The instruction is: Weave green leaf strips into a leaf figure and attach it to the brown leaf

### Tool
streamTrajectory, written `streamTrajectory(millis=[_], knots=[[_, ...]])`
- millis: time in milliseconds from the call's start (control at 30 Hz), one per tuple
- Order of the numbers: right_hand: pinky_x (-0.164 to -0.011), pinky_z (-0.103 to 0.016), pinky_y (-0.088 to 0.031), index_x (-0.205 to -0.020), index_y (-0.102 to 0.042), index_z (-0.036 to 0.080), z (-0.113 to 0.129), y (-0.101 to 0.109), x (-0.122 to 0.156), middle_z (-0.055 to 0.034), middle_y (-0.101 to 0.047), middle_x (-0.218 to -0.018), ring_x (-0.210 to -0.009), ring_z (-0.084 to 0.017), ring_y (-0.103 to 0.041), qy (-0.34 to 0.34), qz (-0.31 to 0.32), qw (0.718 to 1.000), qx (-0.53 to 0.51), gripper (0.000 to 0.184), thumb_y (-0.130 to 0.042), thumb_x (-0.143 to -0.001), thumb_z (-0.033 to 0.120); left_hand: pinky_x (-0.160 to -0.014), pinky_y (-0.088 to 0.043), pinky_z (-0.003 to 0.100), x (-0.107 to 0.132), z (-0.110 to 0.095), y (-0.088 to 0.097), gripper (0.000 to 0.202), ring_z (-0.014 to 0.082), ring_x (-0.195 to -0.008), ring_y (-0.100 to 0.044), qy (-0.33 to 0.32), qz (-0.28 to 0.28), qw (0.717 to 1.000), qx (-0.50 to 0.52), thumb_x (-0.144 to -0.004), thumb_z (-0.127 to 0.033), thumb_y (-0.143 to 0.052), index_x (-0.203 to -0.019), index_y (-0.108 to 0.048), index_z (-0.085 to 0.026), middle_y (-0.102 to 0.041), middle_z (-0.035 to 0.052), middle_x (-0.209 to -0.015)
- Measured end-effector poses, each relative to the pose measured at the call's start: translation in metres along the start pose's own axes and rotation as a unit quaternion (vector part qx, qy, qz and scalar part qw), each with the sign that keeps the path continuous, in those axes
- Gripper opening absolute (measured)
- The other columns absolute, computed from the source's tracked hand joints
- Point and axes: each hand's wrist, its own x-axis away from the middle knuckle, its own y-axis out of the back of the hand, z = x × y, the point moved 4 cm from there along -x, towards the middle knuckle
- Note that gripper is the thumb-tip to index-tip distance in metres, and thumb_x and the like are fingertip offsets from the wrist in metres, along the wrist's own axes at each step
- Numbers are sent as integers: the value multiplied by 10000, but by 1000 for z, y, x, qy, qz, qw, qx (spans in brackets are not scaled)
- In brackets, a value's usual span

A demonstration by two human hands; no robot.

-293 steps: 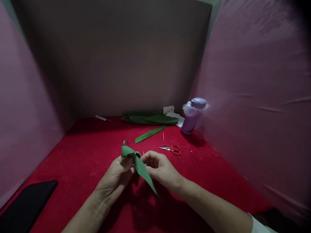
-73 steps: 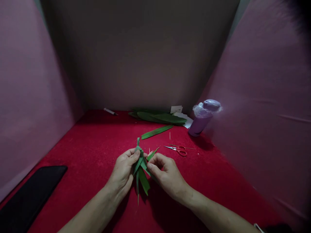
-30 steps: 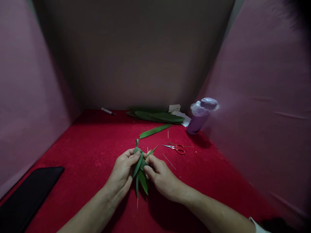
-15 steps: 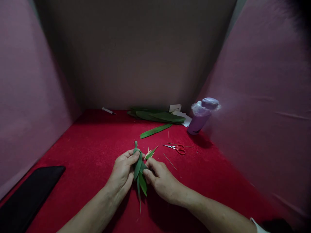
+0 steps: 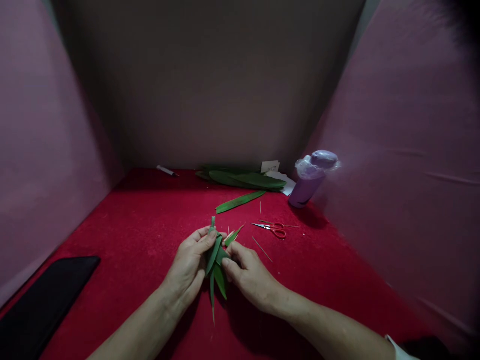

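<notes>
A folded bundle of green leaves (image 5: 214, 252) is held up between both hands, a narrow loop at its top and pointed ends hanging below. My left hand (image 5: 192, 260) is closed around its left side, thumb pressed on the upper fold. On the right edge, my right hand (image 5: 245, 272) pinches a leaf between thumb and forefinger. Just beyond the right fingers lie several thin wooden toothpicks (image 5: 228, 237) and a small leaf piece (image 5: 234, 236). Red-handled scissors (image 5: 273, 228) rest to the right, blades pointing left.
A stack of long leaves (image 5: 243, 179) lies at the back, with a single leaf strip (image 5: 240, 202) in front. White papers (image 5: 287, 184) and a purple cup (image 5: 305, 190) stand back right. There is a syringe (image 5: 167, 171) back left and a black flat case (image 5: 52, 300) front left.
The leaf bundle has tilted slightly, its top loop shifting right and its lower tip left. Both hands keep their hold on it.
</notes>
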Motion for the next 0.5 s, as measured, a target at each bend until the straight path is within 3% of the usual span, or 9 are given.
streamTrajectory(millis=[200,500], knots=[[-553,-210,-323,-741,-459,187,-1,6,-3,38,-505,-650,-591,-98,-445,8,-29,999,-27,81,-446,-820,172,-574,-520,266,3,1,-6,177,167,-618,-628,48,56,997,-15,-737,-239,-652,-846,-612,-106,-669,89,-753],[-550,-211,-311,-712,-456,189,5,18,-4,42,-508,-640,-591,-101,-445,10,-101,995,-2,106,-457,-818,188,-478,-428,189,4,11,-3,220,96,-487,-542,55,31,994,-92,-707,-313,-676,-702,-591,-110,-608,32,-580]])
